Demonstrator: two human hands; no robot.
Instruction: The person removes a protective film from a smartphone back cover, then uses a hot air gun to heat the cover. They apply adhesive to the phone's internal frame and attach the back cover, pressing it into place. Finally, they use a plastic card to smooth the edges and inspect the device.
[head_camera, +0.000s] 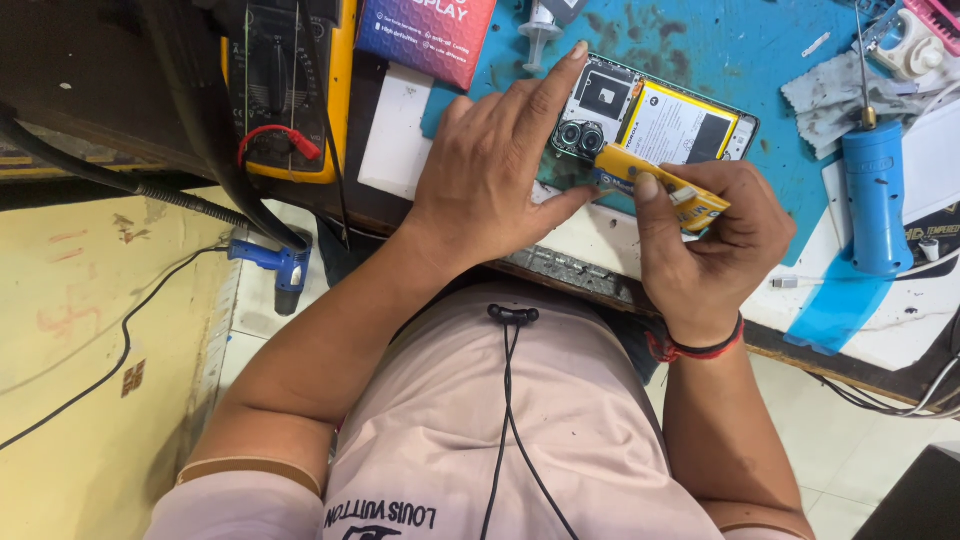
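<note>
An opened smartphone (668, 118) lies back-up on a blue work mat (760, 50), its battery and camera modules exposed. My left hand (495, 170) presses on the phone's left end, index finger stretched up along its edge, thumb touching the tip of the yellow tool. My right hand (705, 235) grips a small yellow tool (665, 185), its front end set against the phone's lower edge near the cameras.
A yellow multimeter (285, 85) with red lead sits at the left. A red box (425, 35) and white pad (395, 130) lie beside it. A blue pen-shaped powered tool (875, 195) rests on the right, near a grey cloth (830, 90). A syringe (540, 30) lies above the phone.
</note>
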